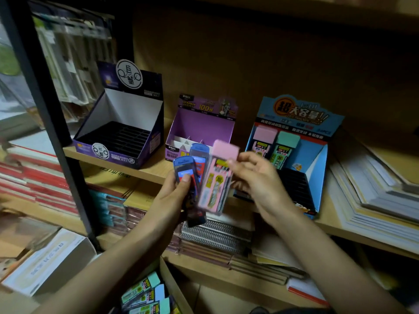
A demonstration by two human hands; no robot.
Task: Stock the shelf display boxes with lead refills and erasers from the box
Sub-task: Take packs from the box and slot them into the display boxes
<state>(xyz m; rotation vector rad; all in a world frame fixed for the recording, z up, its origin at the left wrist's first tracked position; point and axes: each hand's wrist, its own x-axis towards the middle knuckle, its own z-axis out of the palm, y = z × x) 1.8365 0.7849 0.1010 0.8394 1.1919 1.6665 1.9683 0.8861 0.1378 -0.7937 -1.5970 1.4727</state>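
Observation:
My left hand (174, 196) grips two blue lead refill cases (192, 171) fanned upward, thumb pressed on the front one. A pink-capped refill case (217, 175) stands beside them, and my right hand (256, 177) pinches its upper edge. All three are held in front of the shelf. Behind them stand three display boxes: a dark purple one (122, 123) with bare slots, a light purple one (199, 125), and a blue one (292, 141) holding a pink and a green refill case (283, 148). A cardboard box (167, 286) at the bottom holds several more refill cases (145, 293).
A black metal post (45, 114) rises at the left. Stacked books and notebooks (217, 236) fill the lower shelf. A pile of paper pads (374, 196) lies on the shelf at the right. A white carton (45, 264) sits at lower left.

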